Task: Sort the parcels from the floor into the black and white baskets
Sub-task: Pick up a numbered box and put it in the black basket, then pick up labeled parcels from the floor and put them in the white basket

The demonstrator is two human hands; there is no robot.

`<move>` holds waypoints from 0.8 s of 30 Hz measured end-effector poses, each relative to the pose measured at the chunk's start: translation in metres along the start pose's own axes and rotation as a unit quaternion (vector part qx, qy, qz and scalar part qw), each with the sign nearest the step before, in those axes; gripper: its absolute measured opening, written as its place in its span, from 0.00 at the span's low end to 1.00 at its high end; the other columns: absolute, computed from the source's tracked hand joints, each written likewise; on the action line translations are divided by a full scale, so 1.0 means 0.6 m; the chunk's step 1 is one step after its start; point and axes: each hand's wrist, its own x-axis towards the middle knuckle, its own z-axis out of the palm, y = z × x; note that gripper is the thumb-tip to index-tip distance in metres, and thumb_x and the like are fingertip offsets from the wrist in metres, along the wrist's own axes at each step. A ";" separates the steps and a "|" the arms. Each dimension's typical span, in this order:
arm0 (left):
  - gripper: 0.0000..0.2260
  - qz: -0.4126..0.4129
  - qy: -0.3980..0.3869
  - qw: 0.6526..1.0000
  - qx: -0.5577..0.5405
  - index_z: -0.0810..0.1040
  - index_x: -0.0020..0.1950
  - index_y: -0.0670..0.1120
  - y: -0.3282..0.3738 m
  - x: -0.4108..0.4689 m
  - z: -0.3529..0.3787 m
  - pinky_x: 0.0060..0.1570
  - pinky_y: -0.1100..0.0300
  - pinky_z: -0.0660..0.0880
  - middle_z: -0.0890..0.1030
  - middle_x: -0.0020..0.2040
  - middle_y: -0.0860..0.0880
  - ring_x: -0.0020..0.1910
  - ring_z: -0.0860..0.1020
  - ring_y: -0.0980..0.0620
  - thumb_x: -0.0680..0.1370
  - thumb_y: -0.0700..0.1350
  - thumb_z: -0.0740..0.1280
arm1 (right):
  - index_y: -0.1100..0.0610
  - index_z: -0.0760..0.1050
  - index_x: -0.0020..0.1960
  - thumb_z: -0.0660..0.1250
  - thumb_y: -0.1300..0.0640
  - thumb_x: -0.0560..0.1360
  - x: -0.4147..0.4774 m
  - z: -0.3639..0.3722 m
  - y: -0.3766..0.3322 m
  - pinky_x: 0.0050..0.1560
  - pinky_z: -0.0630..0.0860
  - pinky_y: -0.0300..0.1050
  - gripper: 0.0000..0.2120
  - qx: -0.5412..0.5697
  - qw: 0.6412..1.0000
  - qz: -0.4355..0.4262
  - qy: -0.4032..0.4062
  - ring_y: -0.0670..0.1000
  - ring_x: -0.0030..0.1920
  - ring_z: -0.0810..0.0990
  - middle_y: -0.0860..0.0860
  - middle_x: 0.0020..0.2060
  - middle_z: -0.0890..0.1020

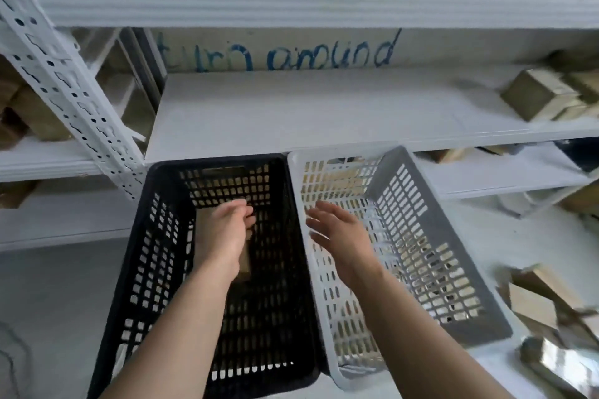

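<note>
The black basket (155, 269) sits on the floor to the left, and the white basket (431, 236) is touching it on the right. My left hand (223, 236) reaches down into the black basket, palm down on a brown cardboard parcel (247, 257). Its fingers curl over the parcel's far edge, and the hand hides most of the parcel. Inside the white basket, my right hand (340, 233) hovers near the left wall with fingers straight and spread, holding nothing. Several more brown parcels (534, 301) lie on the floor at the right.
White metal shelving (291, 113) stands right behind the baskets, its slotted upright (74, 100) at the left. Cardboard boxes (544, 94) sit on the shelves at right and left. A foil-wrapped parcel (557, 363) lies at the lower right. Bare grey floor (58, 301) stretches left of the black basket.
</note>
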 end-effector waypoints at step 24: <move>0.07 -0.030 -0.293 0.947 0.131 0.78 0.50 0.46 -0.294 -0.568 0.640 0.42 0.55 0.76 0.80 0.44 0.46 0.40 0.77 0.50 0.82 0.43 0.60 | 0.59 0.78 0.57 0.59 0.63 0.81 -0.359 -0.916 0.045 0.36 0.77 0.41 0.10 0.147 0.932 -0.006 0.331 0.53 0.46 0.81 0.59 0.51 0.82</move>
